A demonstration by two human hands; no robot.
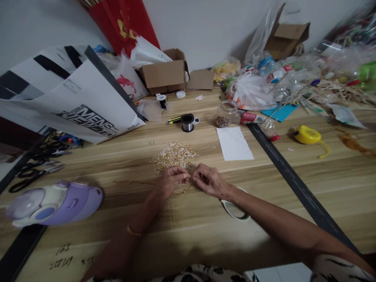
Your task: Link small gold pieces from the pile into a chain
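Note:
My left hand (170,181) is closed, thumb and fingertips pinched on a thin strand with small gold beads (184,190), which loops just below the fingers. More of this strand trails out to the left on the table. My right hand (210,181) is also closed, its fingertips almost touching the left ones. What it pinches is too small to make out. Right behind both hands lies a loose pile of gold and clear beads (174,156). Faint fine lines of thread or wire run down the wood below the left hand.
Behind the pile are a wire spool (187,123), a yellow cutter (174,120), a bead jar (225,114) and white paper (234,143). White-rimmed glasses (235,209) lie under my right forearm. A purple water bottle (58,203), scissors (35,172) and paper bag (73,94) stand left; a tape measure (307,135) right.

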